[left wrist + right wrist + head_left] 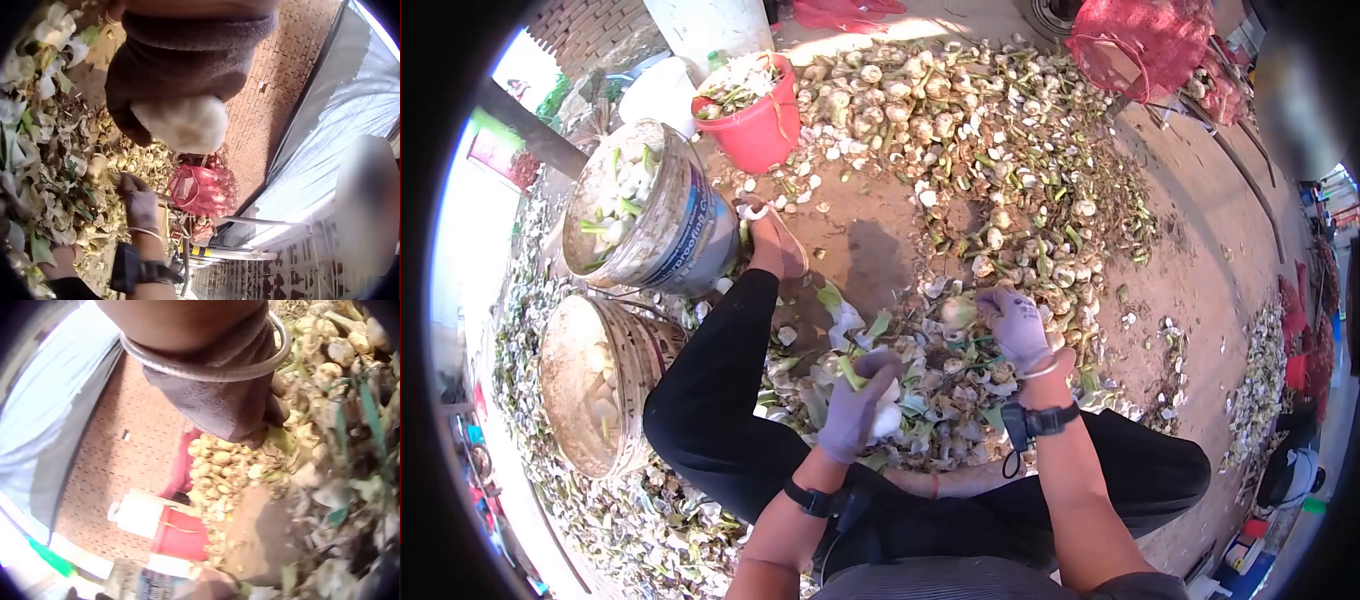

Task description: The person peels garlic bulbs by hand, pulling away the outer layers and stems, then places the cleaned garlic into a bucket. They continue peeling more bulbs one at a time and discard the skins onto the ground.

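My gloved left hand (858, 410) grips a peeled white garlic bulb (887, 420), its cut green stem poking out past the thumb. The bulb's smooth pale underside (187, 125) shows below the fingers in the left wrist view. Over the heap, my gloved right hand (1012, 325) pinches an unpeeled garlic bulb (958, 312) by its stem. That stem looks greenish at the fingertips in the right wrist view (281, 440). Beneath both hands lies a thick litter of garlic skins and leaves (945, 400). Part of the left fingers is hidden behind the hand.
Unpeeled garlic (910, 90) is piled ahead. To the left stand a labelled bucket (700, 225) of trimmed bulbs and another dirty white bucket (560, 375) with a few inside. A red bucket (755, 140) holds scraps. Red mesh sacks (1145, 45) sit at the far right.
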{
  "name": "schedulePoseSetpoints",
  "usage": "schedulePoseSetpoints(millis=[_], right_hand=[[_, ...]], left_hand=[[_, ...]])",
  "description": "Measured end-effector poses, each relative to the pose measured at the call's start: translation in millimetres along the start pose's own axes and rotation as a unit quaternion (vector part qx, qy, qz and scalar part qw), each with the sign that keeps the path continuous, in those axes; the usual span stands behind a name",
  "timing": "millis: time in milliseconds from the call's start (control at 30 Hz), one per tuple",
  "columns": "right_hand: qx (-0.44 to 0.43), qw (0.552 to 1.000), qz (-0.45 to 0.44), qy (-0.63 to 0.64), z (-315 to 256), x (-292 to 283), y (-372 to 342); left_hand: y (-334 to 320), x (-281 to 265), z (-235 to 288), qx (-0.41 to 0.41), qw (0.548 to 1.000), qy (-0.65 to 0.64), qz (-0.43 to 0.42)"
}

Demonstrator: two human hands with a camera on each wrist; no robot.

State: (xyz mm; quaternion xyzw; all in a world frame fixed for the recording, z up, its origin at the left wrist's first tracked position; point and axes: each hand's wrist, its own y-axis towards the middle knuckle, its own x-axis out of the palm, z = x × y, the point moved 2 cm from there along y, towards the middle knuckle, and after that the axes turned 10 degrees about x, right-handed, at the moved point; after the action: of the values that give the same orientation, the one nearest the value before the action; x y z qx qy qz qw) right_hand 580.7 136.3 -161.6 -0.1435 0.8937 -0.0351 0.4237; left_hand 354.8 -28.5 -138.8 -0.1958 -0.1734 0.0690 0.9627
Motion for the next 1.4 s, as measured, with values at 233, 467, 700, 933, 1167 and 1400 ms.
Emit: schedulePoseSetpoints(millis=[233,467,700,933,1167,1400], right_hand=[[0.116,0.802,-0.137,0.57,-94,-28,-100],[0.153,0.774,-0.097,0.606,-107,4,-154],[-0.014,0.916,-0.118,0.384,-87,-9,-165],[0.138,0.769,-0.283,0.556,-92,-16,-171],[-0.084,0.961,-0.094,0.246,-101,-18,-169],[0.028,0.795,-0.177,0.579,-88,5,-169]], left_hand=[[-28,31,37,0.311,0.922,0.224,-0.052],[-62,50,66,0.489,0.728,0.478,-0.054],[-79,39,52,0.358,0.901,0.217,-0.112],[-89,53,61,0.423,0.784,0.453,-0.013],[-94,51,69,0.102,0.993,0.022,-0.061],[-92,58,55,0.218,0.971,0.094,-0.019]])
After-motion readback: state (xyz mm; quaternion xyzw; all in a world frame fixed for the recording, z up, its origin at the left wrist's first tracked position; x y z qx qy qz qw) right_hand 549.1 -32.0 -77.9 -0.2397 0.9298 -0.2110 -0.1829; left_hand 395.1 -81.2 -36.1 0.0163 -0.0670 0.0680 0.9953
